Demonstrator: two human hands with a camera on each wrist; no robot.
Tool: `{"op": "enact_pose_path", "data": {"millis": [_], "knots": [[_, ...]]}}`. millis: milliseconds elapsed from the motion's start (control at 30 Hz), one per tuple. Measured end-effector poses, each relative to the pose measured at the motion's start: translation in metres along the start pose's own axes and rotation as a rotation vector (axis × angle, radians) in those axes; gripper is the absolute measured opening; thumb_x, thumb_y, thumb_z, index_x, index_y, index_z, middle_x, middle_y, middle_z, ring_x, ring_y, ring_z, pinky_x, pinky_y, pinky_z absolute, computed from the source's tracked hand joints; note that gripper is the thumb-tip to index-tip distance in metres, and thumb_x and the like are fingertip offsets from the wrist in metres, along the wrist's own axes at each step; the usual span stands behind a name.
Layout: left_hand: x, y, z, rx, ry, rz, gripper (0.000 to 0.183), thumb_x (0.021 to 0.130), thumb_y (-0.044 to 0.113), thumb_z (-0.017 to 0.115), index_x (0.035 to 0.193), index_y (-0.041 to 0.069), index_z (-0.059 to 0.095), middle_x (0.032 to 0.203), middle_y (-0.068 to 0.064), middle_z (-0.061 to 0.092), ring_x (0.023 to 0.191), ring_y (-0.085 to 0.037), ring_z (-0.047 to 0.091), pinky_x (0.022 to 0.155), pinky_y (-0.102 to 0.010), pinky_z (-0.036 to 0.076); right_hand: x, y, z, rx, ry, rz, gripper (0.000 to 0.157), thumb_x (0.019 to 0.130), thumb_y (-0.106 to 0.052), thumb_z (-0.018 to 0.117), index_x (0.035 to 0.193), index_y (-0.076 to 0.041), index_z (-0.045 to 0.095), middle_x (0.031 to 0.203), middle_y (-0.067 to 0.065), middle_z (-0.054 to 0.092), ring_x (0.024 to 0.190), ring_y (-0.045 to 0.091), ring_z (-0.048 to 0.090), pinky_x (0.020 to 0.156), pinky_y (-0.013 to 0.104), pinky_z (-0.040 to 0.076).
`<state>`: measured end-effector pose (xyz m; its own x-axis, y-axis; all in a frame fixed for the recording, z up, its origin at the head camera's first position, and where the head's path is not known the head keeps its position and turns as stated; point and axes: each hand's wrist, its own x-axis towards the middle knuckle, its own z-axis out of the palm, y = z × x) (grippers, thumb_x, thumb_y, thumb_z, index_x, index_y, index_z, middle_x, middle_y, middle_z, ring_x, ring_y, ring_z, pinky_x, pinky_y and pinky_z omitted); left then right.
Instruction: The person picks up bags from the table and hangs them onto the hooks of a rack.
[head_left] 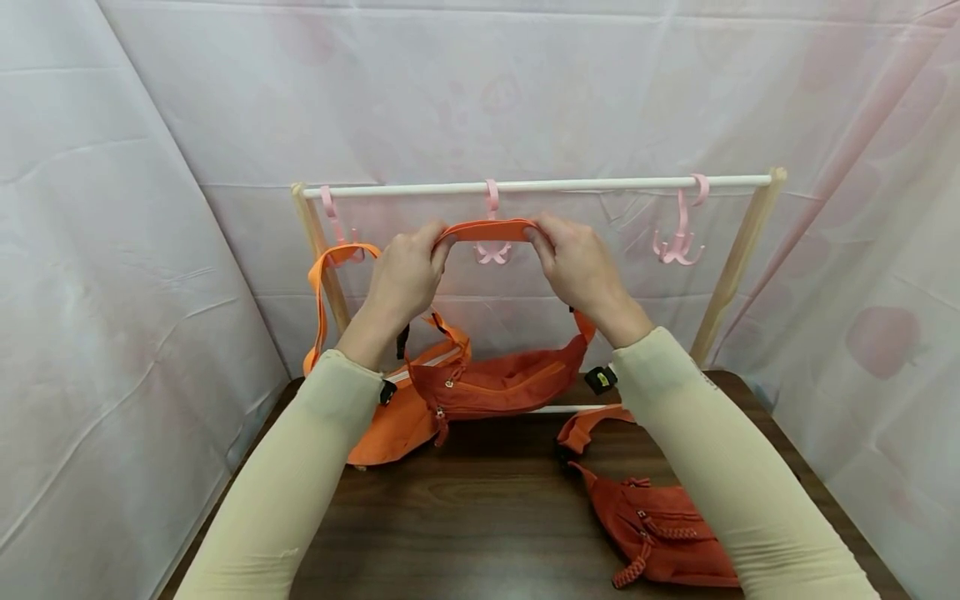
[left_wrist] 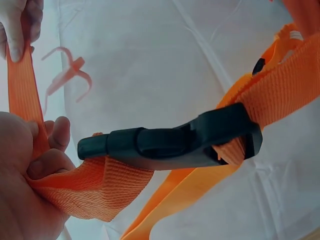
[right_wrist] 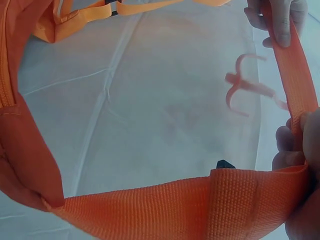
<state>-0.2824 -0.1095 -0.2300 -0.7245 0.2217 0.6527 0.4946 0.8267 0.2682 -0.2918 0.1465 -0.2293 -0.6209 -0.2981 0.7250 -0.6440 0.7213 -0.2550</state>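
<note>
Both hands hold up the strap [head_left: 491, 231] of a rust-red waist bag [head_left: 502, 382], whose body hangs below between the forearms. My left hand [head_left: 408, 271] grips the strap on the left, and my right hand [head_left: 577, 258] grips it on the right, with a short stretch spanning the gap. Just behind that stretch is the middle pink hook [head_left: 492, 252], partly covered by it. A black buckle [left_wrist: 170, 142] sits on the strap below the left hand in the left wrist view. From the right hand, the strap [right_wrist: 135, 207] runs down to the bag in the right wrist view.
A white rod [head_left: 585, 184] on wooden posts [head_left: 738, 267] carries the pink hooks. An orange bag [head_left: 397, 425] hangs by its strap from the left hook [head_left: 330, 208]. The right hook [head_left: 678, 242] holds nothing. Another rust-red waist bag [head_left: 660, 533] lies on the dark wooden table [head_left: 450, 525].
</note>
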Motion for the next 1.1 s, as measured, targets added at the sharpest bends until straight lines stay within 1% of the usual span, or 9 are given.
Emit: {"op": "enact_pose_path", "data": {"millis": [233, 467, 667, 833, 933, 1100], "knots": [[0.003, -0.004, 0.006, -0.016, -0.028, -0.017, 0.028, 0.113, 0.037, 0.051, 0.102, 0.013, 0.061, 0.07, -0.004, 0.058, 0.057, -0.024, 0.053, 0.054, -0.039, 0.04, 0.001, 0.006, 0.005, -0.018, -0.009, -0.002, 0.02, 0.111, -0.024, 0.06, 0.108, -0.008, 0.069, 0.09, 0.009, 0.07, 0.066, 0.027, 0.054, 0.062, 0.04, 0.041], [0.004, -0.008, 0.014, -0.009, -0.052, -0.025, 0.029, 0.113, 0.037, 0.052, 0.101, 0.012, 0.063, 0.069, -0.005, 0.056, 0.057, -0.024, 0.051, 0.053, -0.038, 0.038, 0.0, 0.01, 0.01, -0.013, -0.026, -0.003, 0.017, 0.111, -0.022, 0.059, 0.107, -0.008, 0.069, 0.087, 0.007, 0.069, 0.061, 0.025, 0.051, 0.059, 0.039, 0.04], [0.005, -0.011, 0.017, -0.01, -0.046, -0.029, 0.028, 0.113, 0.036, 0.053, 0.102, 0.012, 0.063, 0.069, -0.005, 0.052, 0.057, -0.024, 0.05, 0.054, -0.038, 0.037, 0.001, 0.012, 0.012, -0.017, -0.04, 0.004, 0.018, 0.111, -0.023, 0.059, 0.109, -0.008, 0.069, 0.089, 0.007, 0.071, 0.061, 0.025, 0.052, 0.059, 0.039, 0.041], [0.005, -0.012, 0.018, -0.01, -0.036, -0.028, 0.029, 0.113, 0.036, 0.053, 0.1, 0.012, 0.062, 0.068, -0.005, 0.052, 0.057, -0.025, 0.05, 0.054, -0.038, 0.037, 0.003, 0.012, 0.013, -0.006, -0.04, 0.01, 0.019, 0.111, -0.023, 0.059, 0.111, -0.008, 0.07, 0.091, 0.007, 0.071, 0.062, 0.025, 0.052, 0.059, 0.039, 0.041], [0.005, -0.013, 0.018, -0.014, -0.037, -0.029, 0.028, 0.113, 0.036, 0.053, 0.101, 0.012, 0.063, 0.068, -0.005, 0.052, 0.057, -0.024, 0.049, 0.054, -0.037, 0.037, 0.003, 0.012, 0.013, -0.005, -0.043, 0.012, 0.018, 0.111, -0.023, 0.059, 0.111, -0.008, 0.07, 0.091, 0.007, 0.072, 0.061, 0.025, 0.052, 0.059, 0.039, 0.041], [0.004, -0.015, 0.021, -0.022, -0.053, -0.024, 0.029, 0.113, 0.035, 0.053, 0.106, 0.011, 0.066, 0.068, -0.005, 0.052, 0.055, -0.023, 0.048, 0.053, -0.036, 0.037, 0.002, 0.012, 0.015, -0.021, -0.042, 0.004, 0.018, 0.111, -0.023, 0.059, 0.108, -0.008, 0.069, 0.082, 0.007, 0.068, 0.06, 0.025, 0.051, 0.058, 0.039, 0.04]]}}
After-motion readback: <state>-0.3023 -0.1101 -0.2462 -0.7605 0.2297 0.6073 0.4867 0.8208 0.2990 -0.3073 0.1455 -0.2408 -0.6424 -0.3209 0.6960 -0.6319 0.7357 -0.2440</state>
